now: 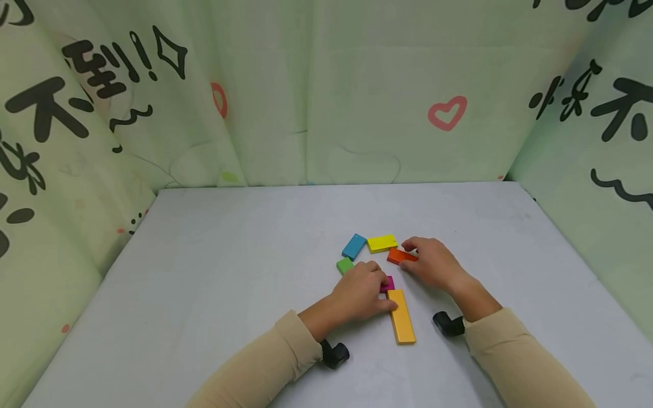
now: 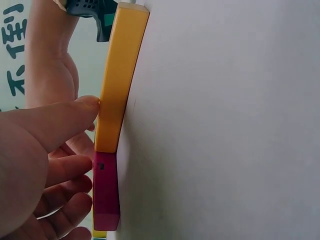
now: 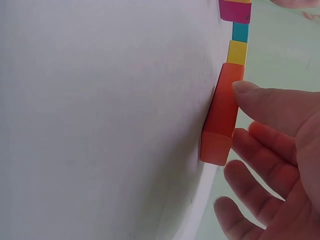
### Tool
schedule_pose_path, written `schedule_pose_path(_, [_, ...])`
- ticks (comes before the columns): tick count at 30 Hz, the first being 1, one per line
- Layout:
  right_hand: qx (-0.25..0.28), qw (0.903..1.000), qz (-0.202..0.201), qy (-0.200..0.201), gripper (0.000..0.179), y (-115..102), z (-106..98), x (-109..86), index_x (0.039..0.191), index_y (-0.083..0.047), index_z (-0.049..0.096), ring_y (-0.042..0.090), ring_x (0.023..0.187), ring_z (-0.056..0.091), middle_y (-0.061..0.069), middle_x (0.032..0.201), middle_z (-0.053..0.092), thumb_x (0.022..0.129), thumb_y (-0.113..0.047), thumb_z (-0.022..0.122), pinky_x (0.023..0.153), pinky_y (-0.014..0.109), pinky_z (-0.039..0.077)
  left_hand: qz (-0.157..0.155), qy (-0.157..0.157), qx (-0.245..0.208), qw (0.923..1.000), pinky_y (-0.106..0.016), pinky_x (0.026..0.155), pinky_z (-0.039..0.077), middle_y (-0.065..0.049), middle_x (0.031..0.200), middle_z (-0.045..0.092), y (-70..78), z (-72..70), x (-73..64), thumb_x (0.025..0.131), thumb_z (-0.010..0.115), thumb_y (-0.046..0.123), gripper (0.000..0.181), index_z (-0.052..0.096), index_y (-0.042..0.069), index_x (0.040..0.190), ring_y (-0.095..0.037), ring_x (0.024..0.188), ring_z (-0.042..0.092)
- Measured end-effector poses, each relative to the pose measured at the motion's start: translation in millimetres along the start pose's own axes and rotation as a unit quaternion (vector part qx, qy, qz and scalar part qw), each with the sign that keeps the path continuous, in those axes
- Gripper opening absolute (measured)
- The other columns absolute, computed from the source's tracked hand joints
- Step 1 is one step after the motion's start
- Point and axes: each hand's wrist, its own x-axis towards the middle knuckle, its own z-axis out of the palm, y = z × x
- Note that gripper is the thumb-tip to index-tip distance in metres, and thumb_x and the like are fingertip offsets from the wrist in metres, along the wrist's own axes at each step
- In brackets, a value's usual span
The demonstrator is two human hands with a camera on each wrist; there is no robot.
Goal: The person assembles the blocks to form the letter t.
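Watching remotely, I'm seeing the right hand [image 1: 433, 263] pinching the red-orange block [image 1: 395, 256] just beside the yellow block [image 1: 381, 243] on the white table [image 1: 245, 255], while the left hand [image 1: 359, 292], loosely spread, is resting its thumb on the amber block [image 1: 405, 326], whose end is touching the magenta block [image 2: 106, 195] beside its fingers.

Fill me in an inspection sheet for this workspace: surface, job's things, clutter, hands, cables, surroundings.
Surface: white table, flat.
Job's things: blue block, yellow block, green block, magenta block, amber block and red-orange block, forming a curved line.
Clutter: nothing seen.
Hands: left hand touches the magenta block, its thumb at the amber block; right hand holds the red-orange block between thumb and finger. Black device by the left wrist, another by the right.
Cables: nothing seen.
Surroundings: pale green curtain with dark lettering.
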Motion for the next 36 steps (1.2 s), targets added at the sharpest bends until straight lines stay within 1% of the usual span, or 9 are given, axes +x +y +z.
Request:
schedule_pose_path(9, [-0.002, 0.9999, 0.01, -0.004, 0.038, -1.4, -0.2, 3.1, 0.125, 0.005, 0.061, 0.036, 0.103, 0.058, 0.021, 0.118, 0.064, 0.094, -0.014, 0.07, 0.095, 0.052, 0.048, 0.002, 0.005, 0.01, 0.9999, -0.019, 0.075, 0.043, 0.002, 0.105, 0.061, 0.4, 0.6, -0.3, 0.086, 0.075, 0.053, 0.047, 0.074, 0.015, 0.113, -0.012, 0.091, 0.052])
schedule_pose_path(17, [-0.007, 0.9997, 0.021, -0.007, 0.038, -4.6, 0.6, 4.6, 0.125, 0.005, 0.06, 0.035, 0.102, 0.058, 0.022, 0.119, 0.064, 0.094, -0.015, 0.07, 0.094, 0.051, 0.048, 0.0, 0.008, 0.0, 1.0, -0.019, 0.073, 0.042, 0.002, 0.101, 0.06, 0.1, 0.4, -0.9, 0.085, 0.076, 0.053, 0.047, 0.074, 0.015, 0.112, -0.012, 0.088, 0.051])
schedule_pose_path(25, [-0.015, 0.9998, 0.013, -0.005, 0.038, -3.4, 1.7, 5.4, 0.123, 0.005, 0.061, 0.034, 0.099, 0.058, 0.021, 0.117, 0.065, 0.093, -0.015, 0.071, 0.092, 0.049, 0.05, -0.002, 0.009, -0.004, 1.0, -0.018, 0.072, 0.043, 0.003, 0.102, 0.061, 0.4, 1.8, -1.0, 0.085, 0.076, 0.053, 0.046, 0.074, 0.015, 0.111, -0.012, 0.088, 0.051])
schedule_pose_path(32, [-0.011, 0.9999, 0.001, -0.003, 0.036, -0.8, -1.2, 1.5, 0.121, 0.005, 0.062, 0.034, 0.099, 0.058, 0.02, 0.114, 0.065, 0.093, -0.017, 0.071, 0.091, 0.051, 0.05, -0.002, 0.008, -0.001, 1.0, -0.019, 0.073, 0.043, 0.002, 0.103, 0.061, 1.1, 1.4, -1.3, 0.085, 0.075, 0.053, 0.047, 0.074, 0.014, 0.112, -0.012, 0.089, 0.051])
schedule_pose_path(36, [-0.013, 0.9999, -0.006, -0.008, 0.035, 0.0, -3.3, -1.0, 0.121, 0.005, 0.063, 0.035, 0.099, 0.058, 0.021, 0.114, 0.065, 0.094, -0.015, 0.07, 0.092, 0.052, 0.049, 0.001, 0.009, 0.001, 1.0, -0.019, 0.075, 0.043, 0.002, 0.104, 0.061, 0.9, 1.2, -1.0, 0.085, 0.075, 0.053, 0.048, 0.074, 0.014, 0.113, -0.012, 0.09, 0.052])
